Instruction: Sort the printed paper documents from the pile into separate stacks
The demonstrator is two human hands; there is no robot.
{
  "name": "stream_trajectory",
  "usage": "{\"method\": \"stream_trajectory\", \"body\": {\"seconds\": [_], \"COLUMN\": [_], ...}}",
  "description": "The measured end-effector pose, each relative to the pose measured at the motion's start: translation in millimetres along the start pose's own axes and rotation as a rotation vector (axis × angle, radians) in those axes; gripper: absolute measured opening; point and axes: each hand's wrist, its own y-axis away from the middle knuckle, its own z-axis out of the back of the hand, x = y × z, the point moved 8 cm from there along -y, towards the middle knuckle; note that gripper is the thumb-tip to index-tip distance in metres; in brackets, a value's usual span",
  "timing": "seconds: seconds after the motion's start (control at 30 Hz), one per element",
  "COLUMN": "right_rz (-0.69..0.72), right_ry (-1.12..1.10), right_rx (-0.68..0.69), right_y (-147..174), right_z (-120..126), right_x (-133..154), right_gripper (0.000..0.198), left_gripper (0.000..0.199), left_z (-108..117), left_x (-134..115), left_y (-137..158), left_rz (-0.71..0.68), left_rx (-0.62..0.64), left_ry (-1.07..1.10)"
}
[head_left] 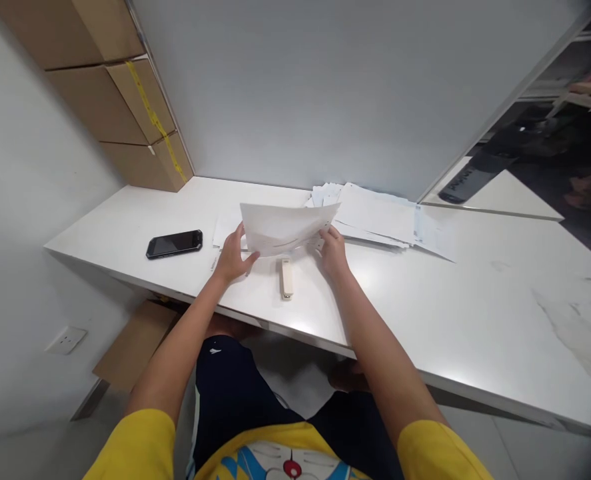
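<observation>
No words or numbers are showing legibly. Pale lettering is running along a dark object (468,179) at right, too blurred to read; a small white mark (215,351) is sitting on the dark shorts (238,380), lower center.

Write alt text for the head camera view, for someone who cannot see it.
A person's left hand and right hand hold a curved white sheet over a white desk. A cream stapler lies nearer the person, a black phone to the left, loose papers to the right.
</observation>
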Motion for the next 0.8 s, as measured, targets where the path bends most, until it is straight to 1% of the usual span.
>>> {"method": "stream_trajectory", "body": {"seconds": [0.1, 0.23, 0.3, 0.37, 0.43, 0.5, 0.57, 0.63, 0.8], "right_rz": [0.025, 0.051, 0.05, 0.047, 0.035, 0.022, 0.022, 0.021, -0.007], "right_ry": [0.066, 0.182, 0.216, 0.223, 0.252, 0.285, 0.283, 0.274, 0.391], "right_rx": [0.033, 0.093, 0.112, 0.103, 0.103, 0.137, 0.168, 0.171, 0.188], "right_y": [-1, -3, -4, -5, -6, -7, -9, -12, -14], "right_z": [-3, -6, -7, -6, -6, -9, -11, -9, -6], "right_x": [3, 4, 3, 2, -1, -5, -9, -13, -22], "right_gripper": [0.017, 0.013, 0.016, 0.021, 0.025, 0.029, 0.036, 0.041, 0.037], "left_gripper": [0.058, 0.031, 0.022, 0.016, 0.013, 0.016, 0.017, 0.016, 0.021], "left_z": [7, 11, 13, 14, 14, 12, 12, 12, 10], "left_x": [1, 8, 11, 11, 8, 6, 6, 9, 10], "left_y": [1, 2, 3, 3, 2, 2, 1, 1, -1], "left_rz": [0.067, 0.181, 0.228, 0.235, 0.208, 0.174, 0.165, 0.175, 0.159], "left_rx": [-0.055, -0.064, -0.077, -0.086, -0.074, -0.061, -0.08, -0.101, -0.101], "left_ry": [-0.008, 0.052, 0.078, 0.06, -0.005, -0.075, -0.114, -0.127, -0.115]}}
